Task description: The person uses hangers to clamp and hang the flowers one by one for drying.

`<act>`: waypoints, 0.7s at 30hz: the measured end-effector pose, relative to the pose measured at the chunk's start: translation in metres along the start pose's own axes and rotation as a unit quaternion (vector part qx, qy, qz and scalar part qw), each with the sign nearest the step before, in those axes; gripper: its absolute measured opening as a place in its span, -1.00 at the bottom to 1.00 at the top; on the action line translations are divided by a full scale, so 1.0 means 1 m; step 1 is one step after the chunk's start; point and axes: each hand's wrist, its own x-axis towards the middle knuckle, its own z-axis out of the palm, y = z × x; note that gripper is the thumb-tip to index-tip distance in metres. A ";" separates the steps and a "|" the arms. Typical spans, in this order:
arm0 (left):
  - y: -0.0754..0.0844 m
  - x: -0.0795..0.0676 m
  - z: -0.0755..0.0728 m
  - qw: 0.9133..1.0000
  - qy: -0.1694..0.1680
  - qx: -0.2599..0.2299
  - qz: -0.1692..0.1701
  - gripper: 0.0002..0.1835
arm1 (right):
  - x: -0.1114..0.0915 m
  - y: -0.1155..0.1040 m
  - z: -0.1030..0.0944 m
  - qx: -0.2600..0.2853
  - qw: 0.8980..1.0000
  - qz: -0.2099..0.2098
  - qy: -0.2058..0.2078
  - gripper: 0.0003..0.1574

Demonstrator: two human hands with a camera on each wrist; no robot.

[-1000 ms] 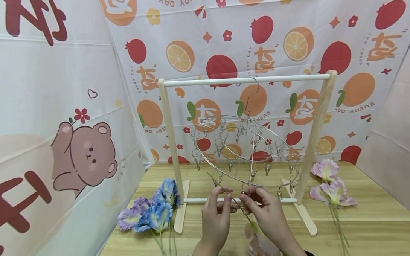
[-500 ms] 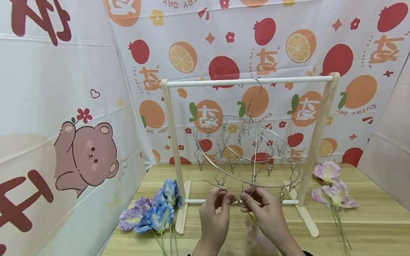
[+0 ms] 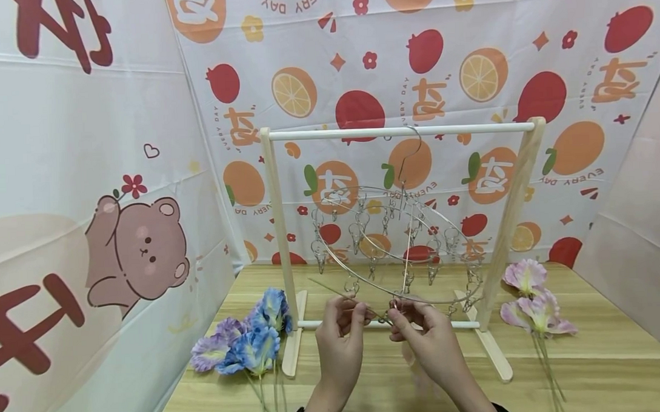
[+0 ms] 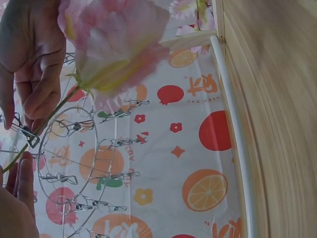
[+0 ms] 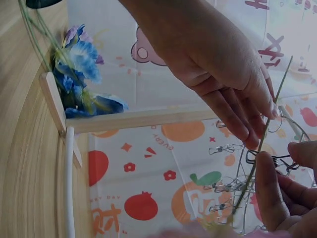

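My left hand (image 3: 340, 342) pinches the thin green stem (image 5: 265, 131) of a pink artificial flower (image 4: 119, 54). In the head view the bloom is mostly hidden behind my right hand (image 3: 430, 336). Between its thumb and fingers, the right hand grips a metal clip (image 5: 272, 158) on a round wire clip hanger (image 3: 365, 282). The stem crosses right at the clip's tip; I cannot tell whether it lies inside the jaws. The hanger tilts, low toward me, and hooks over the white bar of a wooden stand (image 3: 327, 134).
Several blue and purple artificial flowers (image 3: 253, 345) lie left of the stand. Pink ones (image 3: 538, 311) lie to its right, stems toward me. More clips (image 3: 433, 269) dangle around the hanger's rings. Printed cloth surrounds the wooden table (image 3: 597, 366).
My left hand has shifted slightly left, and the stem's free end has swung left with it. The bloom has moved further behind my right hand, which keeps its grip on the clip.
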 end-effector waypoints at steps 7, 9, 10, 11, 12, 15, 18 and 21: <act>0.000 -0.002 -0.001 1.000 -0.003 0.010 0.002 -0.74 | -0.003 0.001 0.000 -0.036 0.999 -0.020 0.015 -0.64; -0.001 -0.002 -0.001 1.000 0.001 0.012 0.013 -0.74 | -0.003 0.001 -0.001 -0.041 0.999 -0.019 0.017 -0.64; -0.001 -0.002 0.000 1.000 0.001 0.013 0.014 -0.75 | -0.003 0.001 -0.001 -0.042 0.999 -0.018 0.018 -0.65; -0.001 -0.002 -0.001 1.000 0.001 0.013 0.013 -0.76 | -0.003 0.002 -0.001 -0.044 0.999 -0.016 0.019 -0.65; -0.001 -0.003 -0.001 1.000 0.001 0.014 0.012 -0.77 | -0.003 0.002 -0.001 -0.044 0.999 -0.013 0.019 -0.66; -0.002 -0.003 -0.001 1.000 -0.003 0.013 0.012 -0.80 | -0.004 0.003 -0.001 -0.045 0.999 -0.004 0.019 -0.64; -0.002 -0.006 -0.002 1.000 -0.010 0.010 0.001 -0.81 | -0.007 0.004 -0.002 -0.041 0.999 0.002 0.018 -0.62; -0.001 -0.010 -0.003 1.000 -0.013 0.007 -0.010 -0.81 | -0.011 0.006 -0.005 -0.046 0.999 -0.005 0.023 -0.63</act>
